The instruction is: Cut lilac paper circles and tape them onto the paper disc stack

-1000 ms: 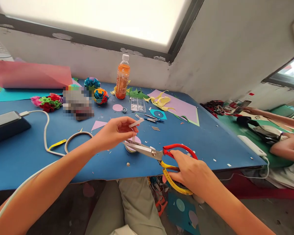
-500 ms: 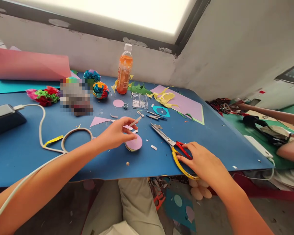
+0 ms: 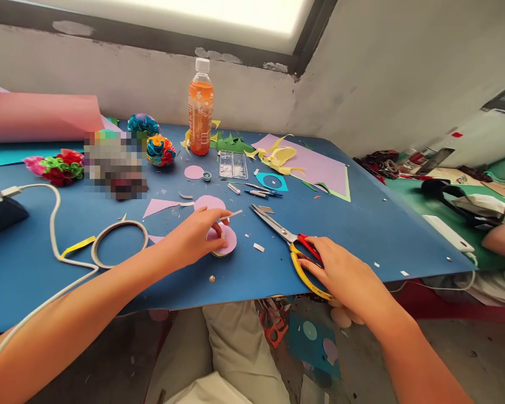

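Note:
My left hand (image 3: 206,233) pinches a narrow white strip (image 3: 234,214), which sticks out to the right past the fingers. The thumb is down at a small stack of round purple paper discs (image 3: 228,238) near the table's front edge. Another purple disc (image 3: 209,203) lies just behind that hand. My right hand (image 3: 334,264) is closed on the red and yellow handles of a pair of scissors (image 3: 292,238). The scissors lie on the blue table (image 3: 252,275), blades pointing away to the left and nearly closed.
A tape roll (image 3: 95,249) and white cable (image 3: 56,224) lie left of my forearm. Behind are an orange drink bottle (image 3: 201,112), paper flowers (image 3: 160,150), compasses (image 3: 261,192), a clear plastic case (image 3: 233,164) and yellow paper scraps (image 3: 281,157). At the right is another person's arm (image 3: 503,235).
My left hand has come down onto the purple discs, with the white strip now lying flatter. My right hand stays on the scissors. The view has shifted slightly.

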### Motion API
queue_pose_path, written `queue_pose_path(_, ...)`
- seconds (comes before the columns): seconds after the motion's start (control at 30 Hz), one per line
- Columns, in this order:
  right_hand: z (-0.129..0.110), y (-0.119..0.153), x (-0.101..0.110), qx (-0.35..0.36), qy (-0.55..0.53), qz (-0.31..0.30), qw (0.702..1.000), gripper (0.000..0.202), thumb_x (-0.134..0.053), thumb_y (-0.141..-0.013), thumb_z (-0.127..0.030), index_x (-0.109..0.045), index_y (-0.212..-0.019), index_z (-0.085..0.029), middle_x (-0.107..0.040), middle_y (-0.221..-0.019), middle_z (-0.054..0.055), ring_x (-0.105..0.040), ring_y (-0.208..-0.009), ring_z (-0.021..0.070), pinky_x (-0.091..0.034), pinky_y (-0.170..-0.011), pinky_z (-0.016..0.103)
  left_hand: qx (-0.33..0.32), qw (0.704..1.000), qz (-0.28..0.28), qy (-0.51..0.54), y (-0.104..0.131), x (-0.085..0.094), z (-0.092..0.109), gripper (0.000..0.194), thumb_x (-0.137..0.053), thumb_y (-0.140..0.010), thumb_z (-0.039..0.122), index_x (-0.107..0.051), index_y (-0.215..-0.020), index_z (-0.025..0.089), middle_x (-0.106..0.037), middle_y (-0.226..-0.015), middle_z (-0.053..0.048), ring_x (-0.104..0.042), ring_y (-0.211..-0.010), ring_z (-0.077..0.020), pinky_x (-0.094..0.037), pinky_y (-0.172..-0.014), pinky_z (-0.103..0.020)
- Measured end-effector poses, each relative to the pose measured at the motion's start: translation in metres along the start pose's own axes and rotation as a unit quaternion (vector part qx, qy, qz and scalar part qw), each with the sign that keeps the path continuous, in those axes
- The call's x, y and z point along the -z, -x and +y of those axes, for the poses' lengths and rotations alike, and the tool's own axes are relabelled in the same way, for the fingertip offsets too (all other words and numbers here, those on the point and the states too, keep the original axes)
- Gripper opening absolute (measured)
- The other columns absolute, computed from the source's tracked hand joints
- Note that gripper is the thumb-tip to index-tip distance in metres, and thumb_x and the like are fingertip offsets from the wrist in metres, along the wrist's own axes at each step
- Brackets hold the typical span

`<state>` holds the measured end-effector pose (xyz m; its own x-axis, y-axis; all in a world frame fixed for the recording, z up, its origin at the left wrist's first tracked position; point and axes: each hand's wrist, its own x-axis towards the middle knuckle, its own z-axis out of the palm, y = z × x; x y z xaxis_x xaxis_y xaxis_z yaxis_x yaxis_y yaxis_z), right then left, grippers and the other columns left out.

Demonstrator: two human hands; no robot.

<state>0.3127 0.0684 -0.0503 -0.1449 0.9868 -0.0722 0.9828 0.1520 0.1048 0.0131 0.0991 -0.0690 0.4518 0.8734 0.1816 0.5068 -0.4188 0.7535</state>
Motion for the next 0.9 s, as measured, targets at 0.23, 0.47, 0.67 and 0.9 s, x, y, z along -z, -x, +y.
queue_pose_path(0.23, 0.003, -0.001, -0.009, -0.027, -0.085, 0.004, 0.996, 0.052, -0.038, -0.084, -0.053, -0.057, -0.111, -0.014, -0.065, -0.106, 0.016, -0.062, -0.097, 0.0301, -0.051, -0.074, 0.037, 0.018, 0.992, 0.051, -0.114, 0.000, 0.002, 0.003, 0.061, -0.071, -0.068, 0.035, -0.051, -0.125, 0.023, -0.064, -0.121, -0.005, -0.047, -0.124, -0.0271, -0.005, -0.115, -0.055)
queue_pose_path(0.47, 0.000, 0.005, -0.010, -0.075, -0.099, 0.034, 0.992, 0.056, -0.028, -0.086, -0.056, -0.052, -0.114, -0.014, -0.067, -0.098, 0.017, -0.065, -0.087, 0.0340, -0.049, -0.067, 0.042, 0.102, 0.986, 0.075, 0.105, -0.007, -0.002, -0.012, 0.039, -0.067, -0.070, 0.038, -0.063, -0.105, 0.020, -0.070, -0.108, -0.007, -0.063, -0.100, -0.0242, -0.045, -0.095, -0.042)
queue_pose_path(0.67, 0.000, 0.026, -0.005, -0.021, -0.324, 0.090, 0.942, 0.053, -0.031, -0.087, -0.058, -0.040, -0.121, -0.019, -0.064, -0.103, 0.014, -0.066, -0.083, 0.0247, -0.051, -0.069, 0.035, 0.075, 0.969, 0.117, 0.203, -0.006, 0.009, 0.001, 0.032, -0.057, -0.081, 0.040, -0.066, -0.099, 0.016, -0.072, -0.098, -0.009, -0.066, -0.090, -0.0201, -0.050, -0.087, -0.035)
queue_pose_path(0.9, -0.037, 0.026, -0.002, 0.010, -0.455, 0.049, 0.889, 0.065, -0.071, -0.060, -0.044, -0.039, -0.114, -0.024, -0.062, -0.108, 0.008, -0.064, -0.096, 0.0227, -0.054, -0.077, 0.030, 0.013, 0.921, 0.074, 0.383, 0.002, 0.019, 0.014, 0.036, -0.066, -0.078, 0.035, -0.066, -0.107, 0.013, -0.073, -0.084, -0.008, -0.056, -0.050, -0.0074, -0.050, -0.057, -0.026)
